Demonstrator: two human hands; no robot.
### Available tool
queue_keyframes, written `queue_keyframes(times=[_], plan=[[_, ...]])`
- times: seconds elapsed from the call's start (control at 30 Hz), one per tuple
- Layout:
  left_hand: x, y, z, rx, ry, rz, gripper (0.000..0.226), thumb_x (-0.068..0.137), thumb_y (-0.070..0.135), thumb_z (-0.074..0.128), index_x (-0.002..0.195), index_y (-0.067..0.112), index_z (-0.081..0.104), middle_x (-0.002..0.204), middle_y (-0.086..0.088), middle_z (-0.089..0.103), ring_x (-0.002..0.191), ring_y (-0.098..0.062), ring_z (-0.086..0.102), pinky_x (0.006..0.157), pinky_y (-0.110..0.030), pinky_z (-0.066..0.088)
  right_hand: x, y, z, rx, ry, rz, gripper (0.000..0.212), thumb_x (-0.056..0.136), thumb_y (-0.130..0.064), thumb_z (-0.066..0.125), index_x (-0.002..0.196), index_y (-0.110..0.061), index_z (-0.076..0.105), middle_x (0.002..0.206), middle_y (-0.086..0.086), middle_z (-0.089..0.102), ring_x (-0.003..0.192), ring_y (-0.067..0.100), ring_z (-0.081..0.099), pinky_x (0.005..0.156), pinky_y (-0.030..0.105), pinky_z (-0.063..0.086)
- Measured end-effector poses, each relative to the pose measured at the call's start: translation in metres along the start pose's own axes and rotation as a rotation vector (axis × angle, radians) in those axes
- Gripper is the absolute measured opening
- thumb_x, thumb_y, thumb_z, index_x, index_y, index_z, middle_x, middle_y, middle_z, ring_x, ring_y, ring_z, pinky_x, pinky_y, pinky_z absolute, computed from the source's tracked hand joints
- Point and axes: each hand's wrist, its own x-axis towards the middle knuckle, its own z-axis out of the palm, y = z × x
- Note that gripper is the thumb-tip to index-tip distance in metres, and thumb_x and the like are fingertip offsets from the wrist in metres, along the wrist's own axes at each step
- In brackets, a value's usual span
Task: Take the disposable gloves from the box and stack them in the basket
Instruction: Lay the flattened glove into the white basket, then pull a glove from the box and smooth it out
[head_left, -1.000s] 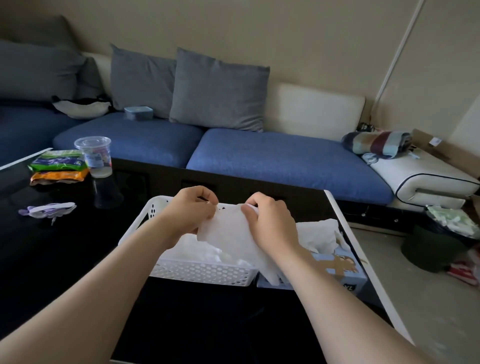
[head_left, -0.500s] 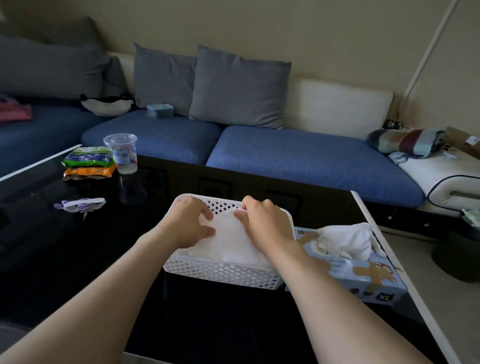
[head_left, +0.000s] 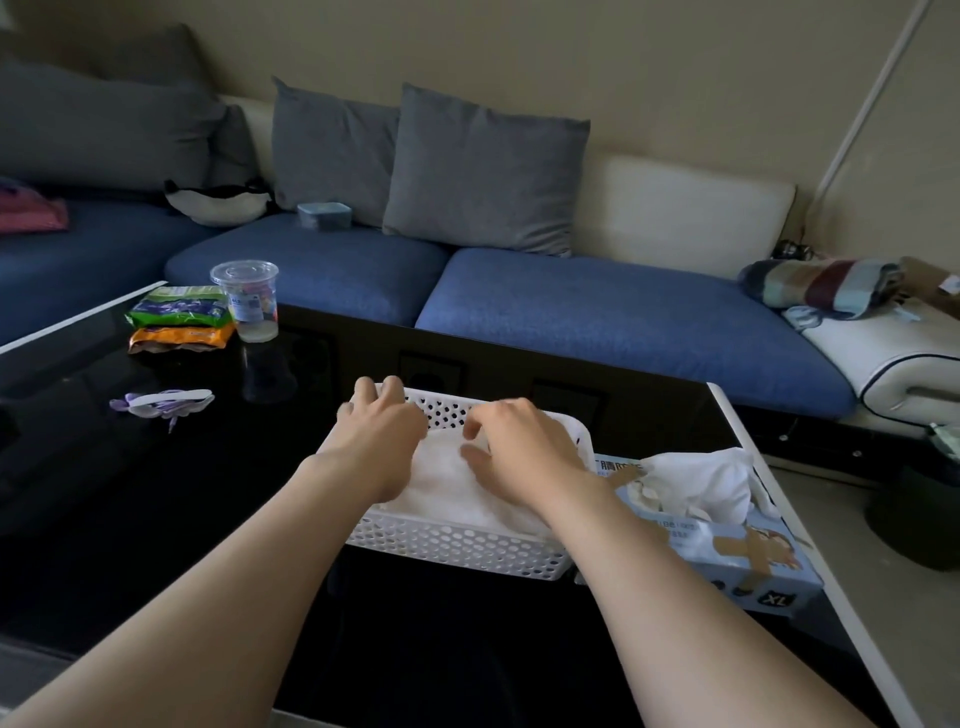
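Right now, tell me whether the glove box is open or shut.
Open: white gloves bulge out of the top of the blue glove box beside the white basket.

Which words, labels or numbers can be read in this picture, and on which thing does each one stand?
"XL": on the front of the glove box, in a dark badge.
Other print on top of the glove box: too small and blurred to read.
Label on the plastic cup: blurred, unreadable.
Print on the green snack packet and the orange snack packet: unreadable.

You see a white perforated basket (head_left: 457, 545) holding white gloves (head_left: 457, 483) on the glossy black bench (head_left: 156, 519). At its right edge sits a pale blue box (head_left: 727, 551).
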Motion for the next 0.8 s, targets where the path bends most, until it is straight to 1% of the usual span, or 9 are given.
queue_keyframes(times=[0.1, 0.2, 0.3, 0.37, 0.43, 0.57, 0.63, 0.7, 0.8], plan=[[0.001, 0.009, -0.003, -0.163, -0.208, 0.051, 0.055, 0.097, 0.033, 0.072, 0.148, 0.033, 0.053, 0.151, -0.002, 0.041, 0.144, -0.032, 0.033, 0.119, -0.041, 0.028, -0.009, 0.000, -0.005, 0.100, -0.342, 0.066, 0.073, 0.092, -0.061, 0.073, 0.149, -0.020, 0.051, 0.138, 0.002, 0.058, 0.112, 0.022, 0.062, 0.084, 0.038, 0.051], [0.003, 0.009, 0.002, -0.250, -0.393, -0.001, 0.071, 0.092, 0.043, 0.077, 0.155, 0.037, 0.044, 0.161, -0.002, 0.034, 0.152, -0.035, 0.029, 0.124, -0.049, 0.028, -0.016, 0.005, -0.001, 0.057, -0.437, 0.078, 0.070, 0.093, -0.050, 0.078, 0.148, -0.023, 0.046, 0.137, 0.002, 0.057, 0.110, 0.022, 0.059, 0.094, 0.042, 0.055], [0.004, 0.007, 0.008, -0.217, -0.429, -0.011, 0.076, 0.089, 0.047, 0.078, 0.156, 0.035, 0.043, 0.161, -0.001, 0.035, 0.147, -0.029, 0.039, 0.121, -0.046, 0.035, -0.021, 0.007, -0.003, 0.112, -0.421, 0.069, 0.070, 0.095, -0.051, 0.075, 0.152, -0.024, 0.045, 0.141, 0.004, 0.056, 0.117, 0.025, 0.058, 0.098, 0.043, 0.053], [0.005, 0.008, 0.007, -0.227, -0.383, -0.020, 0.068, 0.093, 0.043, 0.074, 0.154, 0.032, 0.045, 0.158, -0.003, 0.038, 0.147, -0.029, 0.038, 0.120, -0.044, 0.036, -0.023, 0.006, -0.010, 0.123, -0.339, 0.061, 0.072, 0.097, -0.058, 0.068, 0.156, -0.025, 0.044, 0.143, 0.003, 0.059, 0.119, 0.024, 0.059, 0.094, 0.041, 0.052], [0.003, 0.017, 0.001, -0.233, -0.284, 0.005, 0.054, 0.098, 0.036, 0.067, 0.148, 0.028, 0.051, 0.153, -0.004, 0.044, 0.144, -0.028, 0.040, 0.116, -0.040, 0.037, -0.027, 0.010, -0.021, 0.150, -0.206, 0.084, 0.060, 0.102, -0.060, 0.059, 0.151, -0.027, 0.052, 0.135, 0.003, 0.063, 0.115, 0.022, 0.061, 0.090, 0.041, 0.053], [0.004, 0.041, -0.008, -0.241, -0.017, 0.094, 0.030, 0.101, 0.027, 0.057, 0.128, 0.024, 0.067, 0.133, -0.001, 0.064, 0.124, -0.023, 0.056, 0.105, -0.037, 0.046, -0.040, 0.027, -0.037, 0.192, 0.054, 0.162, 0.019, 0.105, -0.034, 0.059, 0.121, -0.029, 0.070, 0.111, -0.001, 0.068, 0.085, 0.016, 0.066, 0.070, 0.035, 0.056], [0.003, 0.053, -0.008, -0.324, 0.056, 0.111, 0.024, 0.100, 0.028, 0.056, 0.120, 0.026, 0.069, 0.122, 0.003, 0.068, 0.113, -0.020, 0.061, 0.095, -0.039, 0.054, -0.049, 0.038, -0.043, 0.178, 0.135, 0.211, 0.021, 0.102, -0.019, 0.061, 0.117, -0.029, 0.071, 0.112, -0.002, 0.069, 0.091, 0.017, 0.068, 0.078, 0.041, 0.061], [0.001, 0.069, -0.009, -0.381, 0.091, 0.166, 0.021, 0.100, 0.026, 0.057, 0.116, 0.026, 0.070, 0.115, 0.006, 0.068, 0.108, -0.017, 0.063, 0.091, -0.039, 0.057, -0.059, 0.051, -0.051, 0.064, 0.166, 0.241, 0.030, 0.097, -0.010, 0.063, 0.121, -0.028, 0.070, 0.118, -0.002, 0.069, 0.109, 0.021, 0.063, 0.093, 0.041, 0.055], [-0.003, 0.094, -0.012, -0.443, 0.129, 0.310, 0.023, 0.101, 0.024, 0.058, 0.120, 0.026, 0.070, 0.117, 0.007, 0.066, 0.112, -0.013, 0.060, 0.095, -0.034, 0.054, -0.074, 0.069, -0.064, -0.129, 0.141, 0.351, 0.040, 0.094, -0.014, 0.069, 0.131, -0.029, 0.063, 0.130, 0.002, 0.062, 0.125, 0.029, 0.051, 0.104, 0.044, 0.041]])
